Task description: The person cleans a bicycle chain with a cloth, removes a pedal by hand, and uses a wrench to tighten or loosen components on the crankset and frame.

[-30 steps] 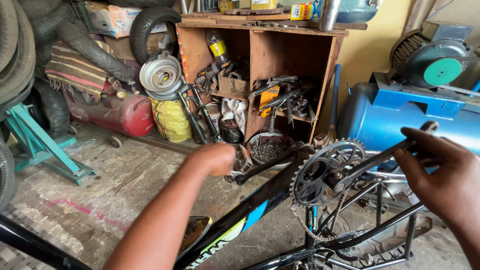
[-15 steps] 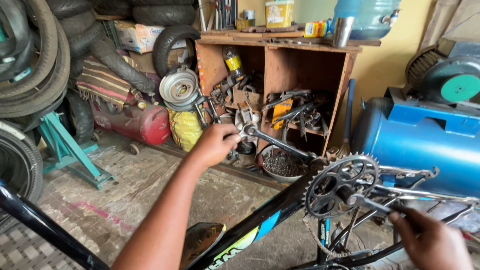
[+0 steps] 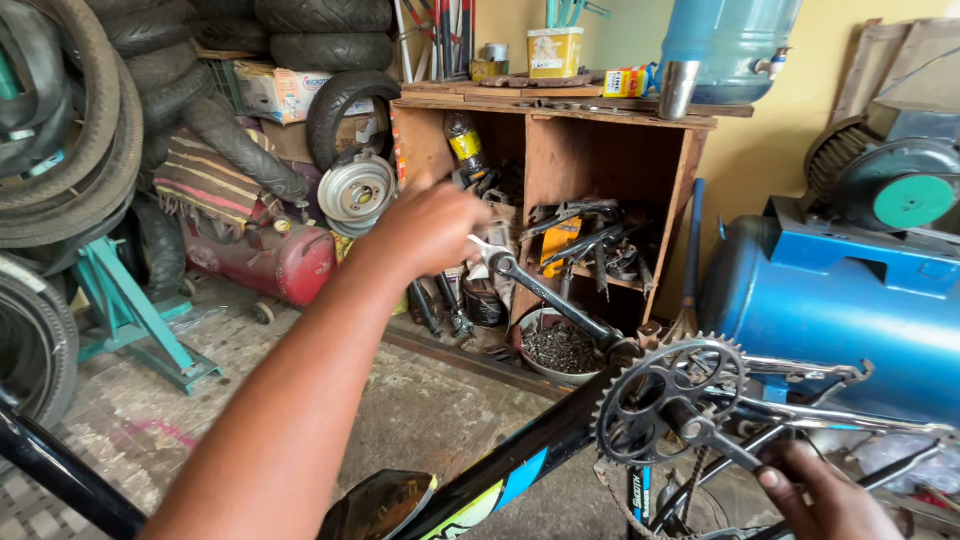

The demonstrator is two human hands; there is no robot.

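An upside-down bicycle with a black, blue and yellow frame (image 3: 500, 480) lies across the bottom of the view, its saddle (image 3: 380, 505) low in the middle. The toothed chainring (image 3: 665, 400) sits at the right. A black crank arm (image 3: 555, 300) slants up and left from it. My left hand (image 3: 430, 225) is closed around a silver tool (image 3: 490, 250) at that crank's outer end. My right hand (image 3: 820, 495), at the bottom right, grips the opposite crank arm (image 3: 720, 440) near its end.
A wooden shelf (image 3: 560, 110) full of tools stands behind, with a bowl of small metal parts (image 3: 560, 350) at its foot. A blue compressor tank (image 3: 830, 300) is at the right. A red tank (image 3: 270, 260), stacked tyres (image 3: 80, 120) and a teal stand (image 3: 125, 310) are at the left.
My left hand has risen from the frame to the crank's outer end. My right hand has dropped to the lower right, onto the other crank arm. The cranks have turned.
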